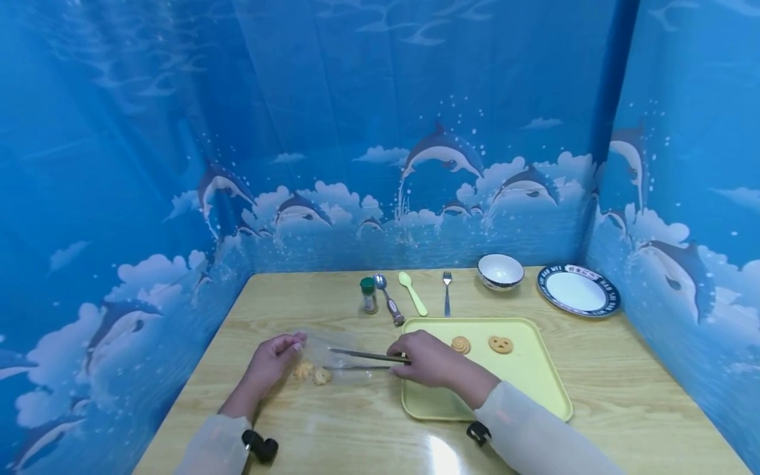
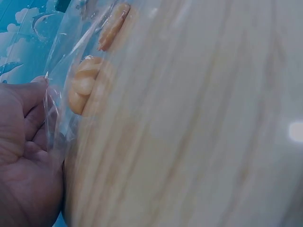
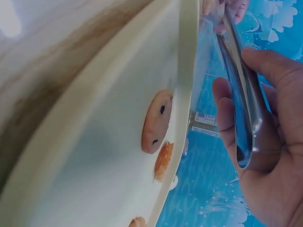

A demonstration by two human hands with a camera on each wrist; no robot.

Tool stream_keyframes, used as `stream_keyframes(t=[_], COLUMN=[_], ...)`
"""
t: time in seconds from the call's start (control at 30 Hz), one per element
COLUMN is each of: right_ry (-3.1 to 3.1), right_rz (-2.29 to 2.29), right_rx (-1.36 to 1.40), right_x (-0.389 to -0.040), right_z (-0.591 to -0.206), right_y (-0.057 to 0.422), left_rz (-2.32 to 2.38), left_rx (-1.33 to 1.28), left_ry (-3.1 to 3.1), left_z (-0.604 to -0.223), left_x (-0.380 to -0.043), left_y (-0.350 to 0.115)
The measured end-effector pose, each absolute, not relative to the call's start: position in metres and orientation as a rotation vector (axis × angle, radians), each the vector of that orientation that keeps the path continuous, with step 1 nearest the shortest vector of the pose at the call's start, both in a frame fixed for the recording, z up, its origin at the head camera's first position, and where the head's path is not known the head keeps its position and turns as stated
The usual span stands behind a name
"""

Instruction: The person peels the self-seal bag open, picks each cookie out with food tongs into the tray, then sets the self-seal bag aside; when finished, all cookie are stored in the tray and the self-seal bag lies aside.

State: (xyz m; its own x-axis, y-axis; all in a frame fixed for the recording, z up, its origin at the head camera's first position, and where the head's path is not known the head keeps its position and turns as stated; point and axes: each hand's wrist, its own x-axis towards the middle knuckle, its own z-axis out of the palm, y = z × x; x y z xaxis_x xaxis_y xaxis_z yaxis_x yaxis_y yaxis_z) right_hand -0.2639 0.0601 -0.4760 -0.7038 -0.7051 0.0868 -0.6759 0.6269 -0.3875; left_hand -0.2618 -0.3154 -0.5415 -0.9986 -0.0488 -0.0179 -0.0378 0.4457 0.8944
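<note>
My left hand (image 1: 270, 363) pinches the edge of a clear plastic bag (image 1: 317, 344) between thumb and fingers, over the left part of the table. Inside the bag lie a flower-shaped cookie (image 1: 303, 369) and a round cookie (image 1: 322, 376); the left wrist view shows two cookies (image 2: 84, 87) through the film. Metal tongs (image 3: 259, 142) are held in my right hand (image 1: 430, 359), above the tray's left edge. Their arms stand apart and point left, the tips overlapping the bag near the cookies. Nothing shows between the tips.
A yellow tray (image 1: 505, 389) carries a swirl cookie (image 1: 460, 344) and a smiley cookie (image 1: 501, 344). Behind it stand a green-capped jar (image 1: 369, 297), a spoon with a brown handle (image 1: 392, 307), a pale green spoon (image 1: 413, 295), a fork (image 1: 447, 293), a bowl (image 1: 501, 272) and a plate (image 1: 578, 290). Dolphin-printed curtains (image 1: 356, 132) enclose the table.
</note>
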Motion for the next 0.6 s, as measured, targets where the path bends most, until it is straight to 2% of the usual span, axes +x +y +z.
stream_keyframes(t=[0.6], right_ry=[2.717], right_rz=[-0.561], right_rx=[-1.160], right_x=[-0.2633], right_z=[-0.4814], right_y=[0.0507], left_rz=[-1.663], left_rx=[0.115], left_ry=[-2.659], left_z=[-0.5419], left_x=[-0.2621], left_y=[-0.3143])
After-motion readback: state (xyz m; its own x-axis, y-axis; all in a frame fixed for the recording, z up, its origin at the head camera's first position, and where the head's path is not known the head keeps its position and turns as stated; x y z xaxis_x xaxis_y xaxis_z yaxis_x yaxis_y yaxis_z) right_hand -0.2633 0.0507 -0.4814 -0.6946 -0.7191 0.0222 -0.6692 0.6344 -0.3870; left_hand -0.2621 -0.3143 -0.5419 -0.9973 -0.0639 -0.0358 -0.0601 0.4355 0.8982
